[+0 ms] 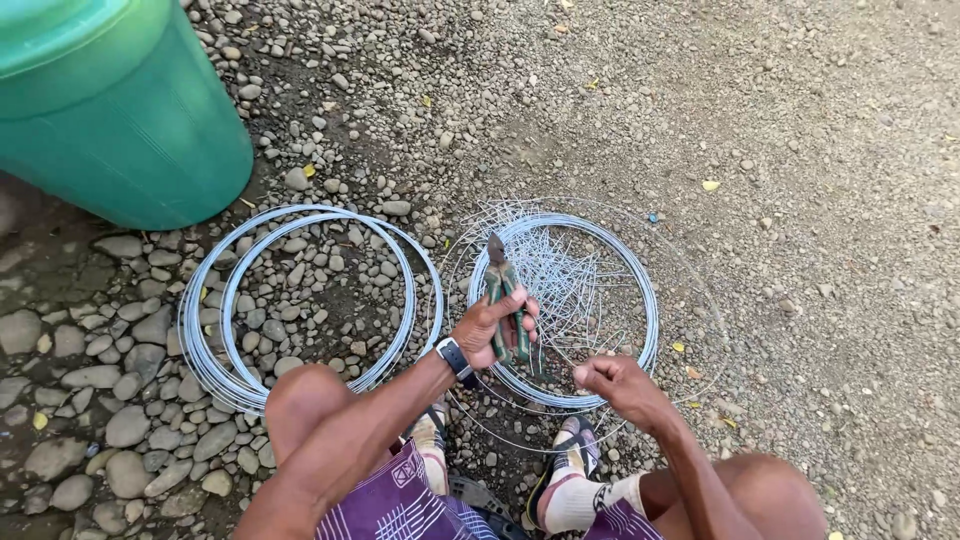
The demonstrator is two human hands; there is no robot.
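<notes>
A green barrel (110,105) stands on the gravel ground (800,200), well apart from both hands and up to the left of them. Left of the left hand's grip lies a large wire coil (215,370), flat on the stones; its near edge passes just beside the person's left knee. A second coil (640,290) lies right under the hands, with looser single strands spreading round it. Inside this ring is a pile of cut wires (565,275), short straight pieces crossing each other, just beyond both grips.

The left hand (487,330) is clenched round the green handles of the pliers (503,290). The handles sit close together in the grip, and the dark head points away from the person, over the near-left part of the second coil. A dark watch (455,358) sits on that wrist.

The right hand (612,383) is closed in a loose fist, thumb against fingers, at the near rim of the second coil. It seems to pinch a thin wire, but the strand is too fine to tell for sure.

The hands are near each other, not touching. Below them are the person's sandalled feet (570,470) in socks. Open gravel lies to the right of the right grip and beyond the coil.
</notes>
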